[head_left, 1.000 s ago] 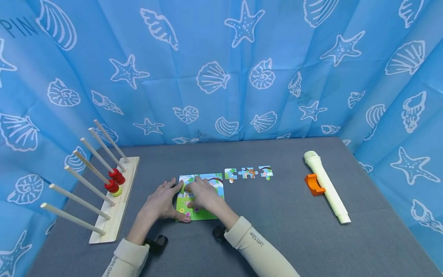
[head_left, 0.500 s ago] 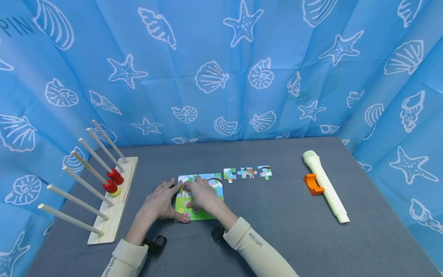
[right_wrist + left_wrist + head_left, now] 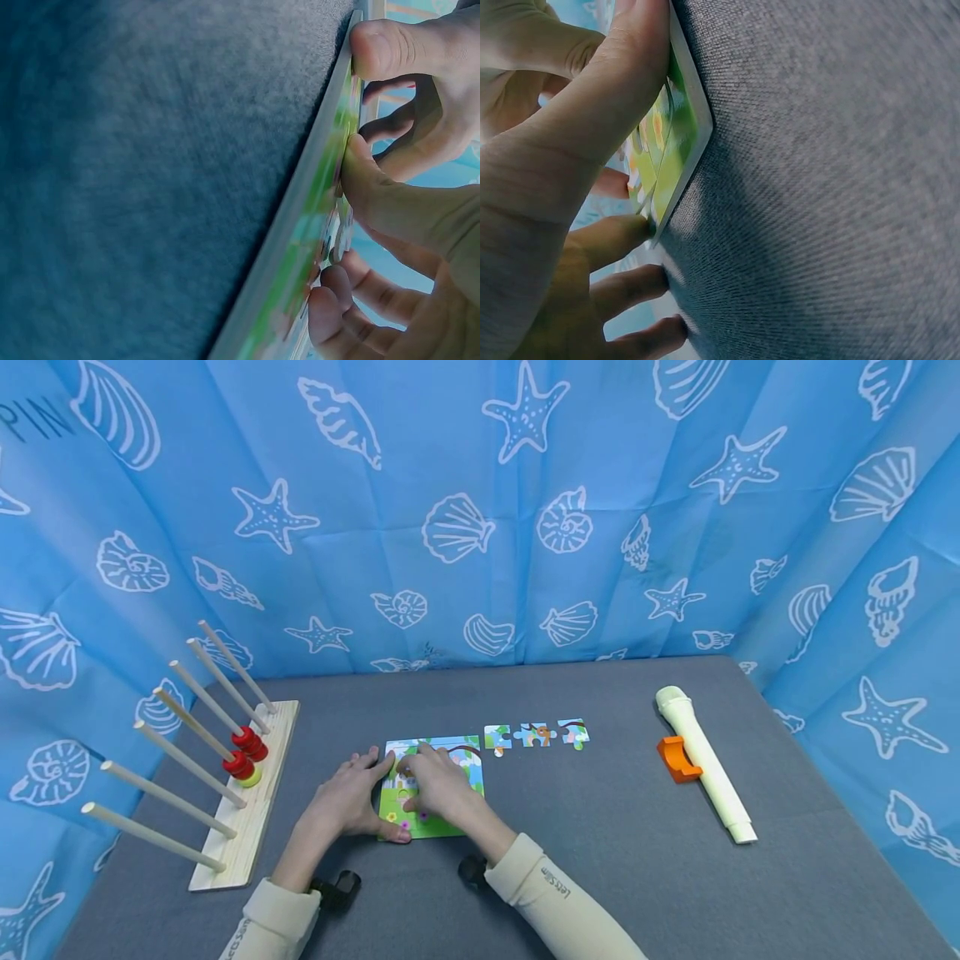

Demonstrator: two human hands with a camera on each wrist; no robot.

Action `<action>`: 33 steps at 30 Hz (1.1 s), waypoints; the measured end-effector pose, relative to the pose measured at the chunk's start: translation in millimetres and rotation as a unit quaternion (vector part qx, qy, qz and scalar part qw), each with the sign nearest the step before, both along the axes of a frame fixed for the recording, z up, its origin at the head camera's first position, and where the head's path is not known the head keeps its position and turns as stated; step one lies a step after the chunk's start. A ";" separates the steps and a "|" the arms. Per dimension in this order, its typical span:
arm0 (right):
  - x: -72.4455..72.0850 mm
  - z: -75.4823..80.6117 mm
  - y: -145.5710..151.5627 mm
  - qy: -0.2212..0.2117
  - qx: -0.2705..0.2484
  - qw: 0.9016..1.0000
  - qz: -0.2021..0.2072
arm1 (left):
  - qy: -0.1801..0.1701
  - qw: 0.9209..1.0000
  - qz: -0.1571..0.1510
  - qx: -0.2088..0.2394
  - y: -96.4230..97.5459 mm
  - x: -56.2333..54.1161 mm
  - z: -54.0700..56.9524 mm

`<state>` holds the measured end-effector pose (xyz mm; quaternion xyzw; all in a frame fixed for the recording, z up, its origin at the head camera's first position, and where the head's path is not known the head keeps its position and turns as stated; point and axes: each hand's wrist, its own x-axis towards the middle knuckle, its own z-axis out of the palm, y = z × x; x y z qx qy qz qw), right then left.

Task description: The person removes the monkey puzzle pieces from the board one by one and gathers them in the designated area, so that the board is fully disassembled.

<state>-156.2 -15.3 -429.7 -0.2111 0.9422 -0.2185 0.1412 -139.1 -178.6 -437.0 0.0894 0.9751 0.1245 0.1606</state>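
Observation:
A colourful jigsaw puzzle board [image 3: 474,770] with a green lower part and blue sky lies flat on the table. My left hand [image 3: 341,802] rests at its left side, thumb on the near-left corner and the other fingers spread along the left edge. Over the board's middle, my right hand [image 3: 442,783] has curled fingers and holds a small puzzle piece [image 3: 343,231], seen slightly tilted between thumb and fingers in the right wrist view. From the head view, that hand hides the piece and much of the picture. In the left wrist view, the board's pale edge [image 3: 699,146] shows beside the thumb.
Three loose puzzle pieces [image 3: 536,735] lie in a row right of the board. At left stands a wooden peg rack [image 3: 238,857] with several upright rods and red and yellow rings [image 3: 240,766]. A pale toy microphone [image 3: 708,764] and an orange holder [image 3: 677,758] lie at right.
The head view has shifted slightly. Both hands stay almost in place at the board, with only a slight movement of the right fingers. The loose pieces have not moved.

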 end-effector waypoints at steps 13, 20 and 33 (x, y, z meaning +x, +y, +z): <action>1.7 1.0 -5.2 0.014 0.032 0.999 -0.001 | 0.000 1.000 -0.002 0.003 -0.7 0.5 0.7; 3.5 2.7 -3.7 0.024 0.035 0.999 0.012 | 0.000 1.000 -0.006 0.004 -1.2 0.3 0.7; 2.7 4.7 -0.3 0.047 0.027 0.998 0.018 | -0.007 1.000 -0.002 0.003 -0.1 -0.6 0.7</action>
